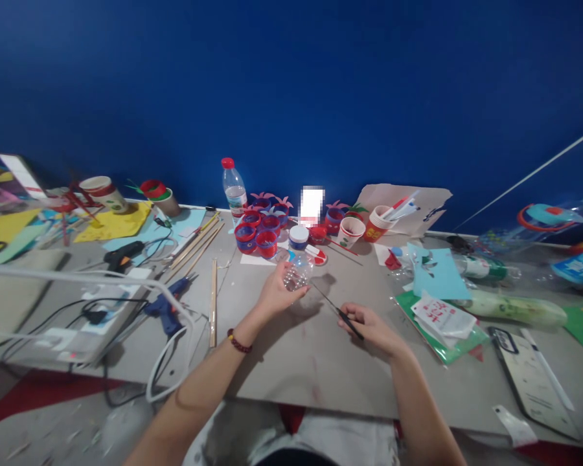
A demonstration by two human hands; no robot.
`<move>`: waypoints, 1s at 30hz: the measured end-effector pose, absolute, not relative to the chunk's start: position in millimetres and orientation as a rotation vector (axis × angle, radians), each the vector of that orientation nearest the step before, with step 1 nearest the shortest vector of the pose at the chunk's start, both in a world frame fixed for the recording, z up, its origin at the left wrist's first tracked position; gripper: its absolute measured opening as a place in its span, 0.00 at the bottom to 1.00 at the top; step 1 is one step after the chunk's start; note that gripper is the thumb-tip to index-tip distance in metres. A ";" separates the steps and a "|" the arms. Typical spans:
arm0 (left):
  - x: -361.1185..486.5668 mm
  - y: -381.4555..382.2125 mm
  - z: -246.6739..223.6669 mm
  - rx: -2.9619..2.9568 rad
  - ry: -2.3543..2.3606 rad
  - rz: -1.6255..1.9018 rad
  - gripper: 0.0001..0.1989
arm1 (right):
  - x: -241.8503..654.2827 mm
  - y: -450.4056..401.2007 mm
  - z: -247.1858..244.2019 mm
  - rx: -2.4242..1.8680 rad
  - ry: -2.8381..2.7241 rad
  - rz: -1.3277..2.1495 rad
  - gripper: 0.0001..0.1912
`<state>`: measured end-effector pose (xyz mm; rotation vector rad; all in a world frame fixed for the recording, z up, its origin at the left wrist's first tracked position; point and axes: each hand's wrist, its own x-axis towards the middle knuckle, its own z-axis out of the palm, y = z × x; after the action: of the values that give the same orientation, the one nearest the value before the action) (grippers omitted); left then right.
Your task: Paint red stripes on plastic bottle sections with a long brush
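Wrapped round a clear, dimpled plastic piece [297,274], my left hand [278,290] holds it above the middle of the grey table [291,369]. A dark beaded bracelet [239,341] is on that wrist. To the right, my right hand [366,327] grips a slim tool with a black handle [350,323]; its thin metal end points up and left towards the plastic piece. Whether it touches the plastic is unclear. Just behind are small red and purple cups [266,243] and a white-lidded jar [298,237].
Left: a blue glue gun [168,307], wooden sticks [213,304], a power strip [97,323] and looping cables. Behind: a water bottle [234,191] and paper cups [350,232]. Right: blue paper [437,272], a green packet [442,330], plastic bottles and a phone [529,382].
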<state>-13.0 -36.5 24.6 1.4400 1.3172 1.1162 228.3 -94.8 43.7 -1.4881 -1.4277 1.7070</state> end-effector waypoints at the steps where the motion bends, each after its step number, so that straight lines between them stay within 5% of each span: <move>1: -13.3 -36.7 26.0 1.479 1.346 1.102 0.28 | 228.0 -94.7 43.6 -1.489 -1.411 1.721 0.27; 30: -10.6 -36.3 21.2 1.372 1.304 1.070 0.23 | 220.1 -91.6 40.0 -1.545 -1.345 1.716 0.28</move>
<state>-10.6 -36.3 21.2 1.3716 1.3042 1.0697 220.1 -91.6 40.0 -1.5450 -1.3454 1.7160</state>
